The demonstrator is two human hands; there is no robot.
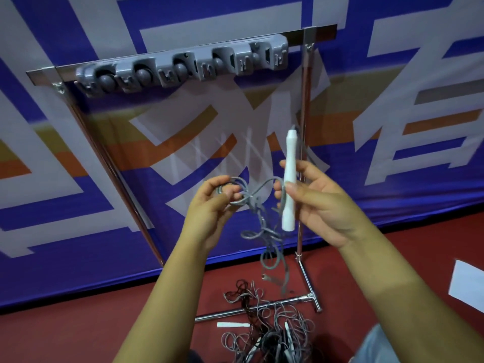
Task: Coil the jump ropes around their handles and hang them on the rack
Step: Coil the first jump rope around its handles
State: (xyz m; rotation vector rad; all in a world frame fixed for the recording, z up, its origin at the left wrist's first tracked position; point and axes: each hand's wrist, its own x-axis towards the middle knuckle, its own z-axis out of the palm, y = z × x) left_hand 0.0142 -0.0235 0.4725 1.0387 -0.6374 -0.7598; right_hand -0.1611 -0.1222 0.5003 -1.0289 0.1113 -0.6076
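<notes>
My right hand [318, 203] grips a white jump-rope handle [290, 176] held upright at chest height. Its grey rope [258, 203] runs left in a tangled knot to my left hand [212, 205], which pinches a small loop of it. The rest of that rope [272, 255] dangles in kinks toward the floor. Above and behind hangs the grey rack [183, 66] with several clips and knobs, fixed to a metal crossbar; nothing hangs on it.
A pile of tangled grey and dark ropes [269, 326] with white handles [233, 324] lies on the red floor at my feet. The rack's chrome stand [301, 213] has a T-shaped foot [311, 297]. A blue printed banner [78, 179] fills the background; a white sheet [468, 284] lies at right.
</notes>
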